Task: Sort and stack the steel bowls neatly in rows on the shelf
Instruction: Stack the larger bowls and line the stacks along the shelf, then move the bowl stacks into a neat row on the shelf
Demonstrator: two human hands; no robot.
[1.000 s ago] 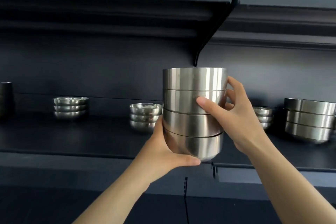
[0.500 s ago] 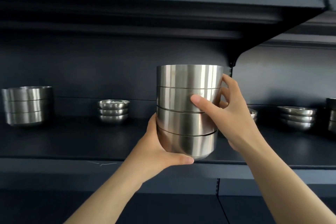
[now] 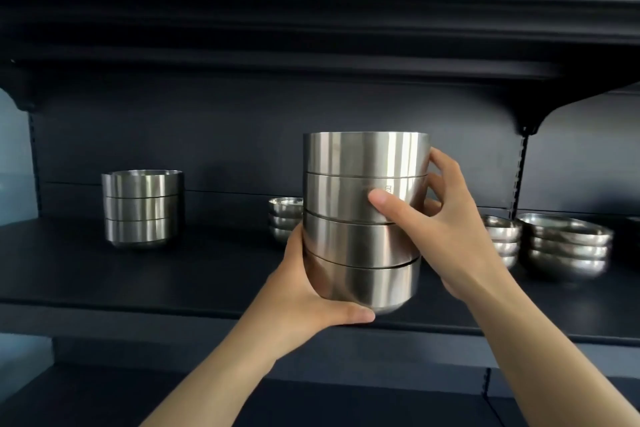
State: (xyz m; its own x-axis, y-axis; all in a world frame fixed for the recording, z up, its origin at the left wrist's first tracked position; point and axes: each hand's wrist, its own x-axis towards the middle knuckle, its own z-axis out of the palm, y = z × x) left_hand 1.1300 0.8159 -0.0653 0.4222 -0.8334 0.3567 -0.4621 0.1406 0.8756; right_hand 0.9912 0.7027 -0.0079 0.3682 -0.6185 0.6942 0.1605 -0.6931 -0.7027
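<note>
Steel bowl stack (image 3: 363, 218) above shelf edge (image 3: 138, 308), both hands' fingers (image 3: 381, 201) clamped round it.

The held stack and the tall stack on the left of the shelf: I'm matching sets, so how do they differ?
The held stack has four bowls; the shelf stack shows three. The held stack is gripped by the left hand and right hand; the shelf stack stands free. Both are straight-sided brushed steel.

Held bowl stack (image 3: 363, 218) sits between shelf stacks left (image 3: 142, 208) and right (image 3: 568, 246).
</note>
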